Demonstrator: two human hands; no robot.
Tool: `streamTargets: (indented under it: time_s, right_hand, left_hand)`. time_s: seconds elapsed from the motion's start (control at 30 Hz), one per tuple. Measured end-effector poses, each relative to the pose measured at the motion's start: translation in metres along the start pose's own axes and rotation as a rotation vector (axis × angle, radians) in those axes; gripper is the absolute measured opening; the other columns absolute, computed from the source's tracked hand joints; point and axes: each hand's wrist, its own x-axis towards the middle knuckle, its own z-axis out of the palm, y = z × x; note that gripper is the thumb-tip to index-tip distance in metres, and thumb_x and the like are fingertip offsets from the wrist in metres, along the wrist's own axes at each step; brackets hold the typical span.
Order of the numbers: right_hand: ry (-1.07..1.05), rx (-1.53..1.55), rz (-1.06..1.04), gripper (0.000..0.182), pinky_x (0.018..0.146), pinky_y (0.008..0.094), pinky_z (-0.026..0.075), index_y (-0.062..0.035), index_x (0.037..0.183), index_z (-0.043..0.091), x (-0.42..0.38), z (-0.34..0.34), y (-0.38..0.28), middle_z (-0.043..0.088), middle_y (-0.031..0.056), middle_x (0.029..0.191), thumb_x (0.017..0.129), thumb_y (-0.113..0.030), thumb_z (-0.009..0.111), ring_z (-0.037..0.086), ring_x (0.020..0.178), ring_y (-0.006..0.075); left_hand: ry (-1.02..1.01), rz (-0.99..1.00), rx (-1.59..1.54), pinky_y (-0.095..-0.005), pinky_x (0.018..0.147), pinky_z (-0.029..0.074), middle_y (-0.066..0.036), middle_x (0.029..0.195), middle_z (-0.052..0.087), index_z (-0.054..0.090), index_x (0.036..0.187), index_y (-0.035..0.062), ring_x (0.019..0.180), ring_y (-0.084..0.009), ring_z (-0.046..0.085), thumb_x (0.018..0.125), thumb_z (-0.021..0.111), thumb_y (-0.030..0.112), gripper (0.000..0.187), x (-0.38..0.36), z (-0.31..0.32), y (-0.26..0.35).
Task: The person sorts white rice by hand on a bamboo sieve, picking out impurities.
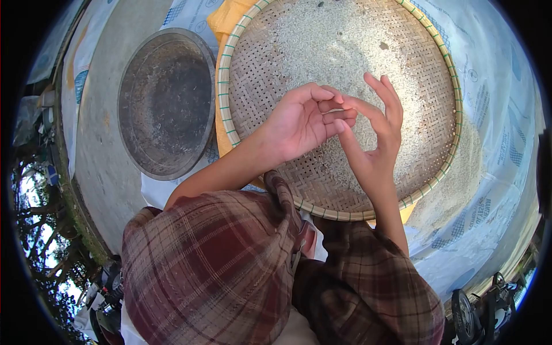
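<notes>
Above a round woven tray (224, 95) with grains (322, 52) spread in it, my two hands meet near the middle of the view. My left hand (305, 122) has its palm turned up and its fingers curled in near the thumb; anything between its fingertips is too small to make out. My right hand (376, 141) is beside it, its index fingertip and thumb touching the left fingertips and its other fingers stretched up. Nothing shows in the right palm. A few dark bits (383, 45) lie among the grains.
A dark round basin (172, 103) stands left of the tray on grey ground (103, 132). Printed pale sheeting (489, 190) and yellow material (227, 17) lie under the tray. More grains (454, 184) lie on the sheeting at the right. A motorcycle (489, 310) is at the lower right.
</notes>
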Motion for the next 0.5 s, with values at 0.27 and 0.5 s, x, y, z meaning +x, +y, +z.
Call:
streamTargets:
  time_s: [0.27,0.5]
  right_hand:
    - [0.048,-0.043,0.246,0.034,0.104,0.0451,0.023,-0.0031,0.115,0.054,-0.016,-0.016,0.025,0.042,0.0179,0.131,0.085,-0.018,0.057,0.031,0.128,0.0346]
    - [-0.064,-0.382,0.216,0.043,0.105,0.0492,0.019,-0.0043,0.12,0.051,-0.031,-0.005,0.047,0.036,0.019,0.136,0.084,-0.024,0.06,0.025,0.131,0.0368]
  left_hand:
    - [0.113,0.313,0.062,-0.0383,0.088,0.049,-0.016,0.092,0.062,0.056,0.088,-0.0032,0.09,-0.0264,0.061,0.091,0.045,0.013,0.02,-0.052,-0.01,0.068]
    - [0.99,0.81,0.767,-0.0424,0.097,0.04,-0.021,0.114,0.053,0.055,0.105,-0.0042,0.114,-0.0322,0.047,0.088,0.052,0.02,0.03,-0.13,-0.087,0.157]
